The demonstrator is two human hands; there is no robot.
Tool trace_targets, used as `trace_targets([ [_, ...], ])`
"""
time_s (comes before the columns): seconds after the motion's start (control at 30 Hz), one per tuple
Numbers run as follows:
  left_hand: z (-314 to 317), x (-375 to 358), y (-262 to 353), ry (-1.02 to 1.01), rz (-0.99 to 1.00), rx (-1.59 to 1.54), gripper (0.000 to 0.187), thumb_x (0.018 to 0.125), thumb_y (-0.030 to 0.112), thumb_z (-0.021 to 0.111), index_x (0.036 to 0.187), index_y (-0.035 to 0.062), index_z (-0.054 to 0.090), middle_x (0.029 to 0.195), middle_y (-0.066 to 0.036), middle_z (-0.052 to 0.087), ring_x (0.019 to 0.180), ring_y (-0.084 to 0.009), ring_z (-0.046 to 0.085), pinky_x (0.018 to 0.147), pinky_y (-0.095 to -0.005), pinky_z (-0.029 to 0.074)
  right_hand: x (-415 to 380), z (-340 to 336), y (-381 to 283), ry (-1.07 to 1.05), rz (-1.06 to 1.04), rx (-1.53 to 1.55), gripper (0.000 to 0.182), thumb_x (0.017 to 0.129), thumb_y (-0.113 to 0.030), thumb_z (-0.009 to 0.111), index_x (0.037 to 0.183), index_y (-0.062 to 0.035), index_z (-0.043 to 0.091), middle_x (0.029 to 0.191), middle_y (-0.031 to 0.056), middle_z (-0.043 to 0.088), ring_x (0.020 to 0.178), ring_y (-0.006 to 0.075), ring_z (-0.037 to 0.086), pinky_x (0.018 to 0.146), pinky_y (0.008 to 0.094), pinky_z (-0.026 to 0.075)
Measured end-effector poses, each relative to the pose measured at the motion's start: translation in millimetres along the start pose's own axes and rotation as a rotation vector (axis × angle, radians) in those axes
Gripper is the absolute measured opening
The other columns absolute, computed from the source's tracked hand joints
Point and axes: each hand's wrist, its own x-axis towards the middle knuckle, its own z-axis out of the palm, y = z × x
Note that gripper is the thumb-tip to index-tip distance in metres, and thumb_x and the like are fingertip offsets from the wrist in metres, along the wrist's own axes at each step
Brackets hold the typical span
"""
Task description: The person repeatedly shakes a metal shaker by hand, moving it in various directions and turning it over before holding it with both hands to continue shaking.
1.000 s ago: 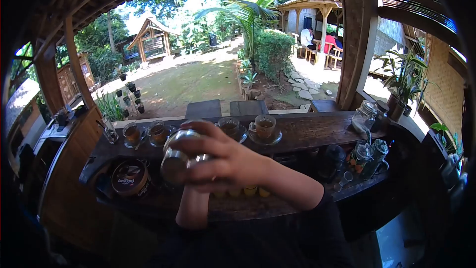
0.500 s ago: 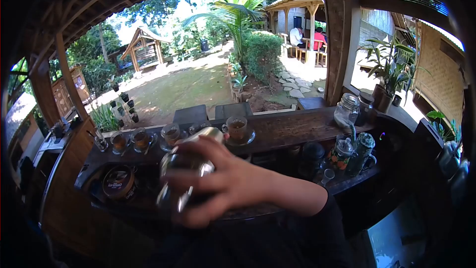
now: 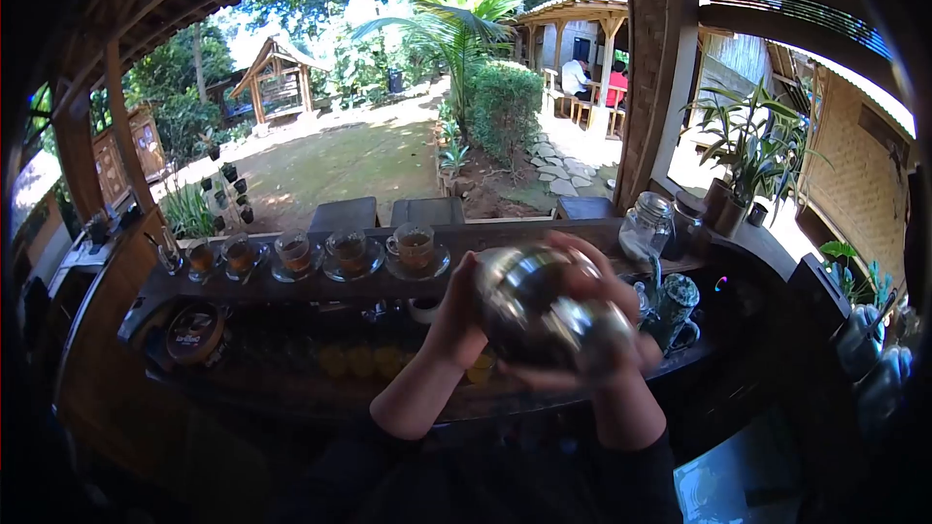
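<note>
A shiny metal vessel (image 3: 544,306), blurred by motion, is held between both hands above the dark counter. My left hand (image 3: 454,315) presses its left side. My right hand (image 3: 612,301) wraps round its right side, fingers over the top. Beyond the hands, several glass cups on saucers, among them a cup of brown drink (image 3: 413,245), stand in a row along the raised wooden ledge (image 3: 505,238). A dark cup under the ledge is partly hidden by my left hand.
At the right are a clip-lid jar (image 3: 647,225) and a green-patterned glass mug (image 3: 677,299). A round brown-lidded tub (image 3: 195,332) lies at the left. Stools (image 3: 345,214) stand beyond the ledge. People sit under a far shelter.
The metal vessel has moved right and is now between both hands; before, only one hand showed on it. The view has shifted, so the cups appear farther left.
</note>
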Motion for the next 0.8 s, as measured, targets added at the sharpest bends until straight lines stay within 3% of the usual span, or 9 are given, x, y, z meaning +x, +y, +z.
trace_targets([
  [0.13,45,-5,-30,-0.250,0.222,0.646,0.054,0.089,0.047,0.048,0.122,0.0047,0.043,0.107,-0.010,0.054,0.101,-0.0200,0.055,0.087,-0.0362,0.047,-38,-24,-103,0.358,0.442,0.434,0.046,0.069,-0.016,0.075,0.106,-0.0329,0.054,0.127,0.0092,0.036,0.119,0.0408,0.038,0.093,0.0611,0.038],
  [0.17,45,13,-40,-0.173,0.116,0.567,0.052,0.090,0.045,0.048,0.122,0.0053,0.043,0.106,-0.009,0.054,0.099,-0.0182,0.056,0.084,-0.0343,0.048,-25,-17,-74,0.355,0.123,0.147,0.045,0.074,-0.020,0.071,0.111,-0.0345,0.050,0.127,0.0083,0.035,0.118,0.0409,0.038,0.094,0.0615,0.037],
  [0.2,39,33,-48,-0.100,0.011,0.486,0.049,0.091,0.044,0.047,0.122,0.0059,0.043,0.104,-0.008,0.054,0.097,-0.0163,0.056,0.081,-0.0325,0.049,-32,-37,-73,0.280,0.347,-0.182,0.056,0.072,-0.025,0.073,0.118,-0.0386,0.044,0.128,0.0103,0.034,0.117,0.0405,0.039,0.093,0.0606,0.038],
  [0.23,32,46,-54,-0.049,-0.051,0.488,0.046,0.092,0.041,0.046,0.122,0.0064,0.043,0.104,-0.007,0.054,0.094,-0.0147,0.056,0.077,-0.0308,0.049,-43,-60,-35,0.171,-0.033,-0.469,0.069,0.068,-0.029,0.075,0.126,-0.0328,0.038,0.130,0.0153,0.032,0.118,0.0400,0.038,0.094,0.0577,0.038],
  [0.33,49,46,-63,0.093,-0.120,0.493,0.042,0.093,0.038,0.046,0.122,0.0079,0.043,0.102,-0.005,0.054,0.086,-0.0122,0.057,0.069,-0.0273,0.050,-49,-86,-49,0.319,0.219,-0.796,0.100,0.063,-0.034,0.079,0.133,-0.0266,0.007,0.131,0.0172,0.028,0.118,0.0411,0.039,0.097,0.0530,0.038],
  [0.4,67,27,-61,-0.203,-0.068,0.507,0.045,0.092,0.039,0.047,0.124,0.0079,0.042,0.104,-0.005,0.053,0.091,-0.0117,0.055,0.075,-0.0275,0.048,-23,-79,-72,0.096,-0.077,-0.592,0.099,0.065,-0.034,0.078,0.136,-0.0269,0.009,0.137,0.0160,0.022,0.124,0.0384,0.034,0.099,0.0546,0.037],
  [0.53,83,12,-64,-0.479,0.198,0.603,0.042,0.093,0.033,0.044,0.126,0.0075,0.040,0.107,-0.004,0.051,0.097,-0.0101,0.050,0.080,-0.0272,0.044,-43,-63,-87,0.164,0.098,-0.491,0.098,0.065,-0.042,0.077,0.137,-0.0257,0.014,0.139,0.0170,0.021,0.125,0.0389,0.033,0.100,0.0535,0.035],
  [0.73,52,31,-71,0.031,-0.193,0.366,0.045,0.093,0.039,0.045,0.124,0.0071,0.042,0.094,-0.006,0.056,0.077,-0.0138,0.059,0.067,-0.0284,0.050,-49,-85,-53,0.334,0.233,-0.846,0.103,0.058,-0.042,0.079,0.133,-0.0292,0.010,0.130,0.0160,0.029,0.118,0.0368,0.037,0.093,0.0493,0.042],
  [0.8,59,22,-53,-0.139,-0.139,0.445,0.047,0.092,0.040,0.046,0.126,0.0071,0.040,0.099,-0.007,0.055,0.085,-0.0147,0.058,0.071,-0.0294,0.049,-25,-68,-61,0.066,-0.182,-0.669,0.103,0.072,-0.035,0.070,0.140,-0.0187,-0.005,0.135,0.0197,0.027,0.123,0.0405,0.034,0.104,0.0505,0.029],
])
